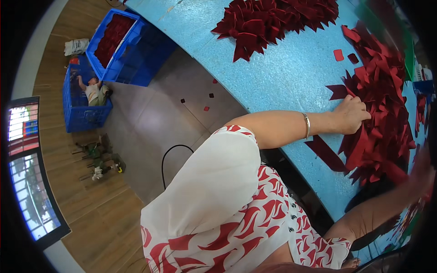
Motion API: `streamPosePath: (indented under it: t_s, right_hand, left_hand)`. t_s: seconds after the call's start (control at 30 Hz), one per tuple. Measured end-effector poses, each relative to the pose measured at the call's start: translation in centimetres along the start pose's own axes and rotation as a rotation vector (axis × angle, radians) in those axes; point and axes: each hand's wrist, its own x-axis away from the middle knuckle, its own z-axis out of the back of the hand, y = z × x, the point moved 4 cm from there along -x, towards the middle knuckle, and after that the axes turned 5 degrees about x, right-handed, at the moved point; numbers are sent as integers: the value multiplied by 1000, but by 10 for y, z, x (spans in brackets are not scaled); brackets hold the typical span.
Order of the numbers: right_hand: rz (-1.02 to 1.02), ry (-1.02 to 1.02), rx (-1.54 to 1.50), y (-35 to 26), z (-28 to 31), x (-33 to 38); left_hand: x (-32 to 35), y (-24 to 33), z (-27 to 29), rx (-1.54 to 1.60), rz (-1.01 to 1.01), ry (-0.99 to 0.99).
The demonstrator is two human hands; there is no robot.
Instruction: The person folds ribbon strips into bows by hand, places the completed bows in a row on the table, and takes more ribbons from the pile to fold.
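Note:
My left hand (pixel 353 114), with a silver bangle on its wrist, rests at the near side of a long heap of dark red ribbon pieces (pixel 380 107). Its fingers are curled closed against the ribbons, and whatever they pinch is hidden. One notched ribbon end (pixel 337 92) sticks out just beyond the hand; a longer ribbon strip (pixel 325 152) lies on the nearer side. At the far right, my right hand (pixel 423 175) is smeared by motion beside the heap, so its fingers cannot be made out.
Another pile of dark red ribbons (pixel 275 22) lies farther along the light blue table (pixel 273 77). On the floor, a blue crate (pixel 136 57) holds red pieces; a person (pixel 94 92) is in a second blue crate (pixel 75 116). A black cable (pixel 164 159) curves near me.

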Motion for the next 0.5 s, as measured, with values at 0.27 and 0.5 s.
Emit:
streamPosePath:
  t_s: [0.27,0.5]
  right_hand:
    - [-658,-935,-466,-33,-182,92]
    - [-577,-1294,-583,-39,-197,134]
  left_hand:
    - [-7,-52,-62,-22,124,89]
    - [-6,-4,-6,351,126,71]
